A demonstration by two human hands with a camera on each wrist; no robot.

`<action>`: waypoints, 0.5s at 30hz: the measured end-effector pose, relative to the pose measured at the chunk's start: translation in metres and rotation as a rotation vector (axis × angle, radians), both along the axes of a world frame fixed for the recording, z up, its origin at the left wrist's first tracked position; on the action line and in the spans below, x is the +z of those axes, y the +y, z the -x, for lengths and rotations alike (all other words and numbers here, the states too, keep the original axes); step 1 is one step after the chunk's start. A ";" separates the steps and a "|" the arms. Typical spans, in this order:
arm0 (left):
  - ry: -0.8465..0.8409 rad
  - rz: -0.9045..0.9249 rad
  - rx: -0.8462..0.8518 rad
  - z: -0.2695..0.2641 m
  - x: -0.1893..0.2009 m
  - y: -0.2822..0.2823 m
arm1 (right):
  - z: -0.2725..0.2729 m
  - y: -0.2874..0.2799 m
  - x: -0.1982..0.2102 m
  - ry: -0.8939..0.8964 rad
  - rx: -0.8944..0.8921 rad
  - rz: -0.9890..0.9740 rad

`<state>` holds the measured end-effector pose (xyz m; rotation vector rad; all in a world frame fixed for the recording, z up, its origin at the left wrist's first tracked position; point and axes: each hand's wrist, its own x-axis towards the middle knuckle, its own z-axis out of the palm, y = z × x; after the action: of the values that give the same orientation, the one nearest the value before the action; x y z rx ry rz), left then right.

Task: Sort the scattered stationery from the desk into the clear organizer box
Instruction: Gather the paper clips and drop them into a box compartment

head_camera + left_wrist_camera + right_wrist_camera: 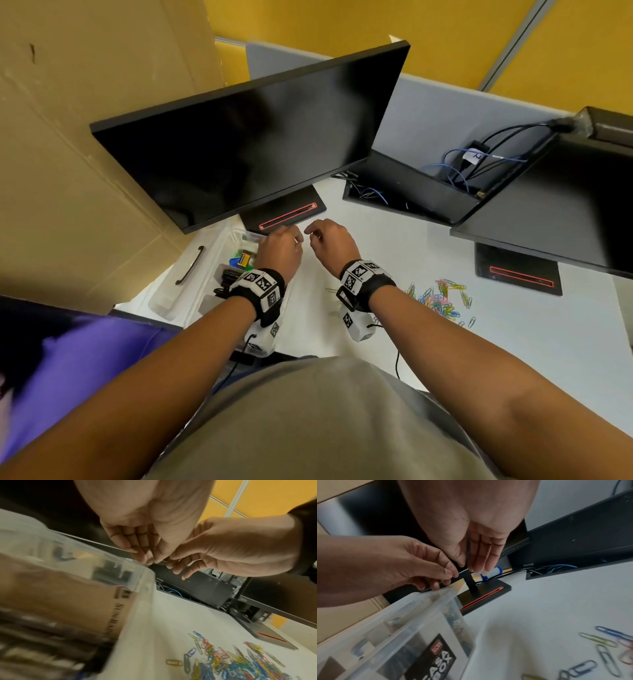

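The clear organizer box point(236, 234) stands at the desk's left, below the monitor, with black items and a yellow-black pack in its compartments. Its wall is close in the left wrist view point(137, 615) and the right wrist view point(436, 601). My left hand point(294, 236) and right hand point(310, 233) meet above the box's far right corner. Their fingertips pinch a small thin dark item point(163, 561) between them; what it is I cannot tell. A heap of coloured paper clips point(442, 298) lies on the desk right of my right wrist, also seen at paper clips point(240, 662) and paper clips point(607, 649).
A dark monitor point(239, 144) hangs over the box, its black base point(284, 212) just beyond my hands. A second monitor point(548, 192) and base point(517, 270) stand at right, with an open cable tray point(411, 192) between. Cardboard point(68, 137) walls the left. A white-blue cylinder point(489, 572) lies by the stand.
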<state>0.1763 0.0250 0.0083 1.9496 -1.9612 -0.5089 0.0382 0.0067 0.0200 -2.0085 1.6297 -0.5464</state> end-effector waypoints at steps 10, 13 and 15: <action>-0.001 -0.116 -0.110 0.062 -0.011 -0.006 | 0.088 0.008 -0.024 0.119 -0.088 -0.130; -0.018 -0.177 -0.150 0.078 -0.020 -0.005 | 0.115 0.014 -0.035 0.172 -0.120 -0.179; -0.035 -0.213 -0.170 0.088 -0.027 -0.004 | 0.134 0.018 -0.043 0.209 -0.140 -0.220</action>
<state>0.0883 0.0211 -0.0183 1.9327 -2.1862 -0.7610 -0.0961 0.0248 -0.0233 -1.8490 1.8758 -0.1977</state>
